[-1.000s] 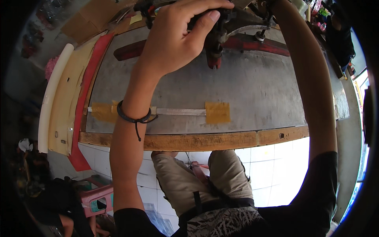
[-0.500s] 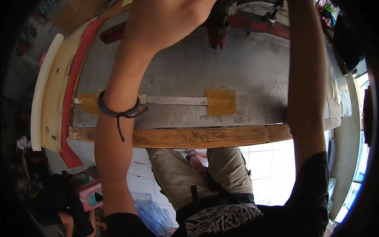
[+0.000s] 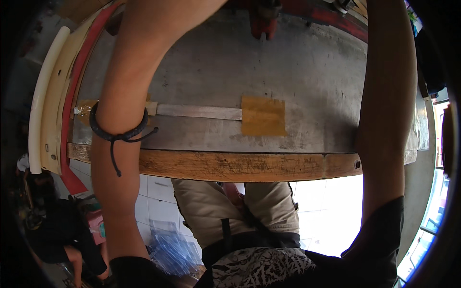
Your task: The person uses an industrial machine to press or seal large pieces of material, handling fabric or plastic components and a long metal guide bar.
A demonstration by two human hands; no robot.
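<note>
Both my arms reach forward over a grey metal-topped table [image 3: 206, 67]. My left hand [image 3: 173, 14] is cut off by the upper edge; its fingers are out of sight, and a dark cord bracelet [image 3: 119, 134] circles that forearm. My right forearm [image 3: 389, 86] runs up along the right side, its hand beyond the picture. Between the arms, a red metal piece with a notched end [image 3: 263, 29] juts from a dark fixture at the far side. Whatever either hand touches is hidden. A pale strip [image 3: 199, 112] lies on the tabletop, with a brown tape patch [image 3: 263, 116] at its right end.
A worn wooden edge [image 3: 240, 165] borders the table's near side. Red bars [image 3: 331, 21] line the far side. At left stand a red strip [image 3: 72, 101] and a white roll [image 3: 45, 105]. Clear plastic sheets [image 3: 173, 249] lie on the tiled floor; another person [image 3: 62, 235] is at lower left.
My view has shifted, so the table's far fixture sits higher in the picture. My left hand has mostly slipped out past the upper edge, and my arms are farther apart.
</note>
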